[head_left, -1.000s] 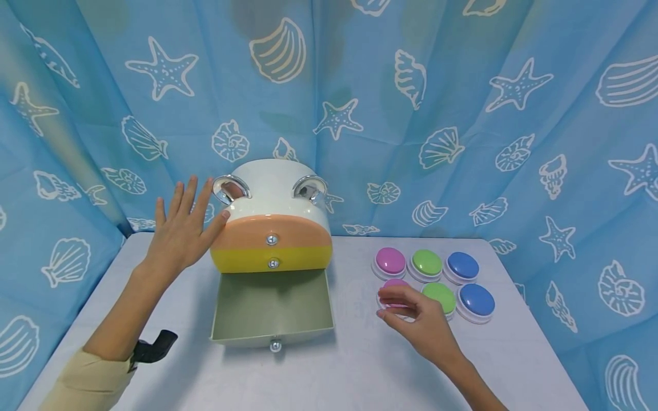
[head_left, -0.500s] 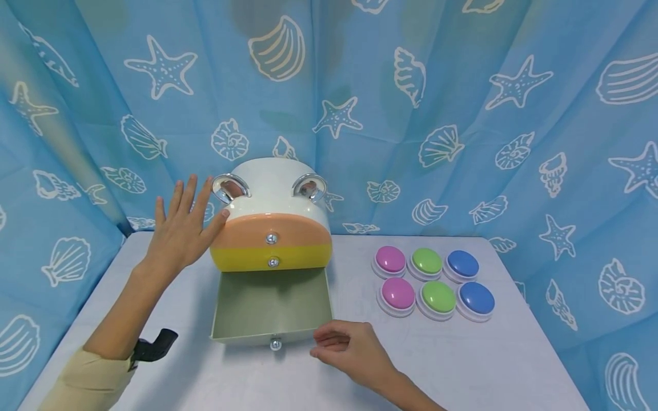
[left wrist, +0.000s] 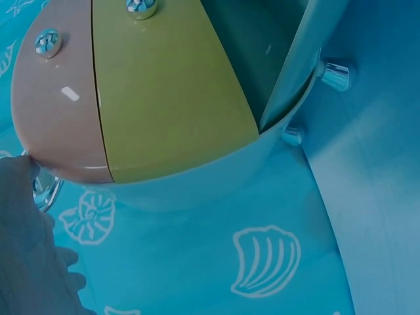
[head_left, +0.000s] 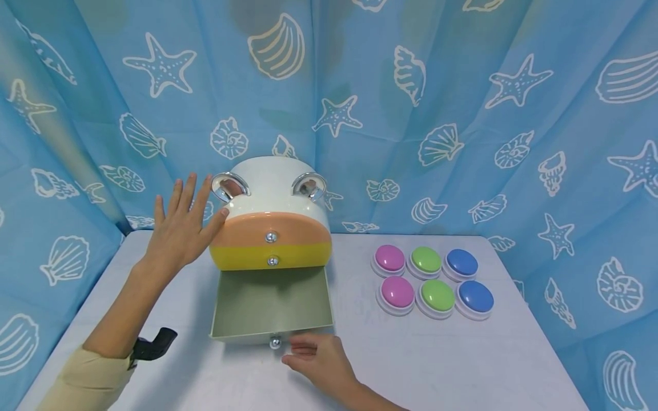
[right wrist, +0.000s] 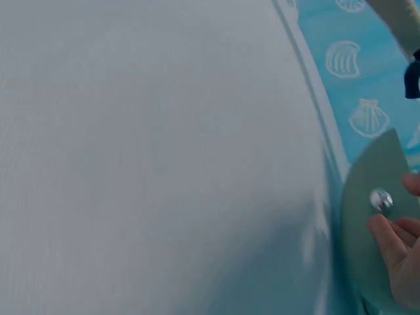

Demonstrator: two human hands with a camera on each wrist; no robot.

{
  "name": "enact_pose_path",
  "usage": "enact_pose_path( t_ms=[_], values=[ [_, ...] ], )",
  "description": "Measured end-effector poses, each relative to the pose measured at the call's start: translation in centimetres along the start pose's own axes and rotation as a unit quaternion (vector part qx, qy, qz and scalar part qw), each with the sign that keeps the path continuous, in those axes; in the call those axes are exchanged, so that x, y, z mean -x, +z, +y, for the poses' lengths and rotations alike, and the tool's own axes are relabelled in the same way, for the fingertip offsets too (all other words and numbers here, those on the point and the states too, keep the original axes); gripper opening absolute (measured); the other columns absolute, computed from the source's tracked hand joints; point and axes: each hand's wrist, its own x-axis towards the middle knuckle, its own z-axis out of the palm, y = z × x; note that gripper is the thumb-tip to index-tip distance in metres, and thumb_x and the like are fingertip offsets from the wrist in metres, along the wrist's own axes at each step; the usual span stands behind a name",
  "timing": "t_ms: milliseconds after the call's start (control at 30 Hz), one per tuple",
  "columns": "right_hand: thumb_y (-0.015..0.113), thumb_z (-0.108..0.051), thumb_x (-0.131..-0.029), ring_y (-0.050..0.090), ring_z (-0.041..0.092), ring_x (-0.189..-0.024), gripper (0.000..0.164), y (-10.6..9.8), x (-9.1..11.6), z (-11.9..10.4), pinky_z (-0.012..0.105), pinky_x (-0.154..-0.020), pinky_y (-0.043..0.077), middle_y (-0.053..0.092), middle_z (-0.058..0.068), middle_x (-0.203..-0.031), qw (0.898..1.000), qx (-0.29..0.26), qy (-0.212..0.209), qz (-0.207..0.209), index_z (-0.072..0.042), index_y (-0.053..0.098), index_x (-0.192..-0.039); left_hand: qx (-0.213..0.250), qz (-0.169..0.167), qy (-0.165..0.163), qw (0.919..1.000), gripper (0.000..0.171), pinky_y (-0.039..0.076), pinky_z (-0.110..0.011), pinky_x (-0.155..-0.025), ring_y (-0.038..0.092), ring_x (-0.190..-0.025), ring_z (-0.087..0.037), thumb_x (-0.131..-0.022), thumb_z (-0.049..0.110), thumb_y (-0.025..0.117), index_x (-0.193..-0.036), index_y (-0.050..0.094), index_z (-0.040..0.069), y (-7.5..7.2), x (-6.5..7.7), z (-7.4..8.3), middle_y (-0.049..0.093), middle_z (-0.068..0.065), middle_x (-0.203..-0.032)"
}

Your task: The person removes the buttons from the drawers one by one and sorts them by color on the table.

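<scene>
A small desktop chest of drawers with a rounded white top stands at the back of the table. Its orange drawer and yellow drawer are closed, while the grey-green bottom drawer is pulled out with nothing inside. My left hand is spread flat, thumb at the chest's left side by a chrome ring. My right hand, fingers loosely bent, is just right of the bottom drawer's silver knob. In the right wrist view, fingertips come right up to that knob, with nothing held.
Right of the chest sit several domed push buttons on white bases in two rows: pink buttons, green buttons and blue buttons. A blue seashell-print curtain hangs behind the white table.
My right hand has moved left from over the front pink button, across the table, to beside the drawer knob. My left hand has stayed at the chest.
</scene>
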Motion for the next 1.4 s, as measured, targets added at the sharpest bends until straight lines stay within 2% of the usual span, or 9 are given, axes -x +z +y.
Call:
enact_pose_path(
  t_ms=[200,400,633,767,1000,1233,1400],
  values=[
    [0.084,-0.012,-0.081,0.073,0.015,-0.082,0.030,1.6,-0.3,0.4,0.023,-0.072,0.057,0.075,0.011,-0.093,1.000,-0.009,0.022,0.018,0.005,0.074,-0.104,0.003,-0.001,0.000,1.0000,0.078,-0.014,-0.067,-0.109,-0.009,-0.149,-0.042,-0.103,0.058,0.030,-0.161,0.006,0.012,0.0,0.0,0.0,0.000,-0.023,-0.164],
    [0.080,-0.015,-0.084,0.072,0.010,-0.079,0.020,2.4,-0.8,0.5,0.020,-0.068,0.056,0.075,0.003,-0.087,0.998,-0.026,0.045,0.027,0.001,0.077,-0.096,0.001,-0.001,-0.001,1.0000,0.078,-0.014,-0.067,-0.110,-0.010,-0.149,-0.042,-0.103,0.057,0.030,-0.161,0.005,0.012,0.0,0.0,0.0,-0.001,-0.022,-0.164],
    [0.078,-0.008,-0.085,0.072,0.018,-0.072,0.016,3.1,-1.0,0.7,0.028,-0.065,0.059,0.074,0.014,-0.079,0.987,-0.105,0.118,0.036,0.007,0.074,-0.087,0.002,-0.002,-0.003,1.0000,0.079,-0.015,-0.065,-0.110,-0.009,-0.149,-0.041,-0.103,0.057,0.032,-0.161,0.006,0.012,-0.1,0.0,0.1,0.000,-0.022,-0.165],
    [0.078,-0.011,-0.086,0.069,0.014,-0.066,0.018,3.4,-1.3,0.8,0.026,-0.063,0.058,0.073,0.013,-0.075,0.985,-0.098,0.135,0.038,0.007,0.075,-0.084,0.000,-0.003,-0.005,1.0000,0.078,-0.015,-0.065,-0.110,-0.010,-0.149,-0.040,-0.103,0.057,0.033,-0.162,0.006,0.013,-0.1,0.0,0.1,0.000,-0.021,-0.165],
    [0.077,-0.012,-0.087,0.063,0.008,-0.058,0.020,3.5,-1.6,0.8,0.018,-0.057,0.052,0.071,0.012,-0.069,0.988,-0.083,0.124,0.043,0.007,0.076,-0.081,0.005,-0.003,-0.004,1.0000,0.078,-0.016,-0.064,-0.110,-0.010,-0.149,-0.041,-0.103,0.057,0.033,-0.161,0.006,0.012,-0.1,0.0,0.1,0.000,-0.022,-0.165],
    [0.079,-0.019,-0.086,0.064,0.009,-0.058,0.019,3.4,-2.0,0.3,0.018,-0.054,0.050,0.071,0.006,-0.066,0.997,-0.023,0.057,0.055,-0.001,0.078,-0.079,0.004,-0.006,-0.006,1.0000,0.078,-0.016,-0.064,-0.110,-0.010,-0.149,-0.040,-0.103,0.057,0.033,-0.162,0.006,0.013,-0.1,0.1,0.0,-0.001,-0.021,-0.165],
    [0.080,-0.017,-0.085,0.066,0.008,-0.059,0.015,3.1,-2.8,0.4,0.018,-0.054,0.050,0.072,0.004,-0.068,0.997,-0.005,0.037,0.074,-0.003,0.078,-0.080,0.002,-0.006,-0.007,1.0000,0.078,-0.016,-0.064,-0.110,-0.011,-0.149,-0.040,-0.103,0.056,0.033,-0.162,0.004,0.013,-0.1,0.0,0.0,-0.001,-0.021,-0.165]
  ],
)
